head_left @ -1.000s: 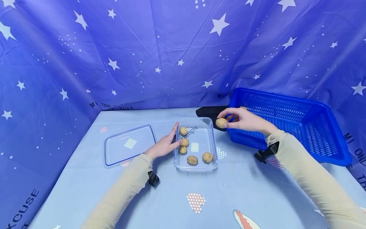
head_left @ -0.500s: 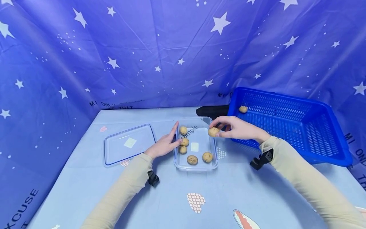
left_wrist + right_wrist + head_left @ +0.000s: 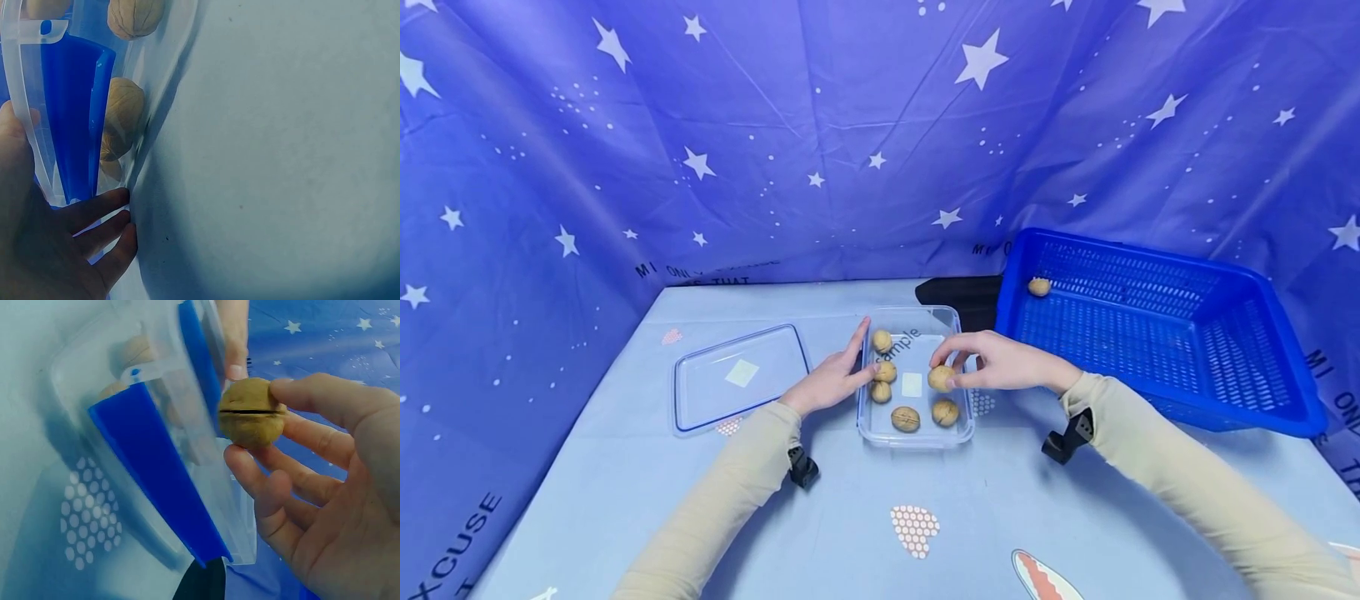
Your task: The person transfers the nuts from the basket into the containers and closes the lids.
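A clear plastic food container [image 3: 915, 437] with blue clips stands without its lid, several walnuts [image 3: 906, 419] on its floor. My left hand [image 3: 832, 382] holds its left wall, thumb over the rim and fingers against the outside; in the left wrist view the left hand [image 3: 59, 244] shows fingertips low on that wall. Between thumb and fingers of my right hand [image 3: 1003, 361] is another walnut [image 3: 941, 378], above the container's right half. From the right wrist view, a dark seam crosses this held walnut [image 3: 251, 412], pinched by the right hand [image 3: 331, 469].
The blue-rimmed lid [image 3: 741, 375] lies flat left of the container. At the right is a blue perforated basket [image 3: 1150, 333] with one walnut [image 3: 1039, 287] in its far left corner. A black flat object [image 3: 958, 300] lies behind, partly under the basket. Starry blue cloth [image 3: 820, 142] backs the table.
My right hand has carried its walnut left and toward me, from the basket's edge to over the container. The walnut left in the basket has come into full view. My left hand stays put.
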A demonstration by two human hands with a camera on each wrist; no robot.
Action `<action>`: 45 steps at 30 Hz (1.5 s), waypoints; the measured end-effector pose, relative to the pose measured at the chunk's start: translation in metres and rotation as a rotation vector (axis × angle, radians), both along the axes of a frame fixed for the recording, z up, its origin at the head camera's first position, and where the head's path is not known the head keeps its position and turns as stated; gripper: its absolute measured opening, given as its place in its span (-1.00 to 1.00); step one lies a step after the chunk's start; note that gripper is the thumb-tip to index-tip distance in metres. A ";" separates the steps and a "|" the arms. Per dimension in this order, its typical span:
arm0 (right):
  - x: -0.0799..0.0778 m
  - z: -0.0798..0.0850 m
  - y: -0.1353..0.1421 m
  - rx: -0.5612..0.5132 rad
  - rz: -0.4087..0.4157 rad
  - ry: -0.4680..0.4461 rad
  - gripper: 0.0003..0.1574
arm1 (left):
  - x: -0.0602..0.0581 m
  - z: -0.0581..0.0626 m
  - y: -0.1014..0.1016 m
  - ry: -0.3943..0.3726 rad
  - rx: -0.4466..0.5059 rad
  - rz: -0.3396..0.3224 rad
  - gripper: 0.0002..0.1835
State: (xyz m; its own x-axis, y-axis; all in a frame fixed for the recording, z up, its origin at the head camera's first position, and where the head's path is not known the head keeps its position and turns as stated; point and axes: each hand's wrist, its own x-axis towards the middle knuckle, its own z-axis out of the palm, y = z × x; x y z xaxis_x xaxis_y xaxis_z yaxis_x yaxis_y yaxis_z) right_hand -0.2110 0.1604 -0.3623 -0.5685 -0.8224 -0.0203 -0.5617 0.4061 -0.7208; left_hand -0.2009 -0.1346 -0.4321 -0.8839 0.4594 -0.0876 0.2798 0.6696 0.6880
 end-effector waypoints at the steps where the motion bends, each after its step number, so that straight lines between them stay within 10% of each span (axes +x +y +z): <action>1: 0.000 -0.001 0.000 0.002 0.003 0.001 -0.67 | 0.000 0.000 0.000 0.002 0.000 -0.001 -0.14; 45: -0.024 0.032 0.054 -0.082 -0.186 0.090 -0.76 | 0.001 -0.001 0.000 0.018 0.012 -0.009 -0.15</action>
